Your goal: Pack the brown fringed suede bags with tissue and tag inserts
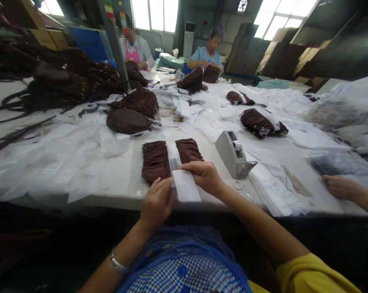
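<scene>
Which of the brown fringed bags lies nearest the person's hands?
The flat fringed bag at the near table edge. A white paper strip crosses its middle, and the left hand and right hand touch that strip; the rest lie farther back.

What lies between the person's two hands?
A white paper strip, held by the left hand and the right hand, over the brown fringed bag; the head view shows it.
</scene>
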Tool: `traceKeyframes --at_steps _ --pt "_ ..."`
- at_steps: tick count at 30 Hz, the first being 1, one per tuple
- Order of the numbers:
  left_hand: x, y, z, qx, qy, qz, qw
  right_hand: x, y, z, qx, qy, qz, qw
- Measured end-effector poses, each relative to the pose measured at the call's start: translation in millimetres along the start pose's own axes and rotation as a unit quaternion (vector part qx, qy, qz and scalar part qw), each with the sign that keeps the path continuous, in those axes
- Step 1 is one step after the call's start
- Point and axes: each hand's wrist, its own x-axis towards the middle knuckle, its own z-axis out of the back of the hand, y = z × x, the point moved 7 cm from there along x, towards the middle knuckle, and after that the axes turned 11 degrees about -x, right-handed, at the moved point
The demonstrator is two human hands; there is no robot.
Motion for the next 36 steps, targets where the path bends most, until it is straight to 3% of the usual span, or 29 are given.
traceKeyframes --at_steps 3,7,13,18,29,36 --pt "0 -1 3.8 -0.007 -0.039 0.036 0.999 31 -28 -12 0.035 0.015 -0.073 0.997" --pt "6 1 4.5 -0.009 -0.062 0.067 0.996 53 -57 -31 0.001 0.040 -0.133 0.990" --pt "16 3 4.4 0.016 -0.062 0.072 0.995 63 -67 -39 -0.105 0.023 -0.102 0.989" --pt "21 5 5.0 0.043 -0.066 0.087 0.993 64 -73 -45 -0.115 0.044 -0.115 0.986" --pt "38 4 -2.5 0.138 0.040 0.105 0.984 81 -93 -50 -0.150 0.063 -0.171 0.972" --pt "51 11 -21.4 0.160 0.115 -0.034 0.980 93 -99 -54 -0.119 0.138 -0.182 0.966"
